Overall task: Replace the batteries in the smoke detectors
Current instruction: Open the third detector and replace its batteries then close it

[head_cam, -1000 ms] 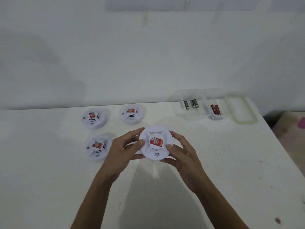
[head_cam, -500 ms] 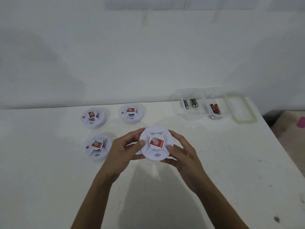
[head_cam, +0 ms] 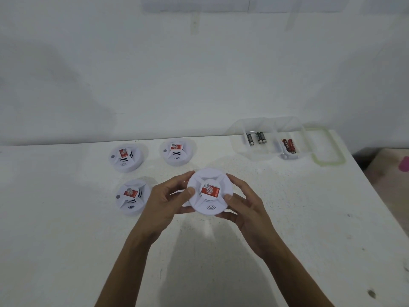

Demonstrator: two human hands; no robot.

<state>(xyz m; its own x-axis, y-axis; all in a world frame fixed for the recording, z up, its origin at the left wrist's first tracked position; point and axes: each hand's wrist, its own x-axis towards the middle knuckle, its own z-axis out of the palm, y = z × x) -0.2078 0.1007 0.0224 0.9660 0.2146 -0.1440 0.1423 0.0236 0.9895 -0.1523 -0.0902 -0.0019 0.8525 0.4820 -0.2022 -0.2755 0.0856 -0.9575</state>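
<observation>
A round white smoke detector [head_cam: 210, 191] with a red label on top is held above the white table [head_cam: 66, 240]. My left hand [head_cam: 168, 199] grips its left rim and my right hand [head_cam: 245, 204] grips its right rim, thumbs on top. Three more white detectors lie on the table: one at front left [head_cam: 132, 196], one at back left [head_cam: 125, 157], one at back middle [head_cam: 176, 151]. A clear plastic box [head_cam: 269, 138] at back right holds black batteries [head_cam: 256, 138] in one compartment and red batteries [head_cam: 288, 145] in another.
The box's clear lid with a green seal [head_cam: 327, 149] lies flat to the right of the box. The table's right edge runs diagonally at the right, with floor and a pink object [head_cam: 404, 163] beyond. A white wall stands behind the table.
Both hands have kept their hold on the detector. Its red label has turned slightly within the grip.
</observation>
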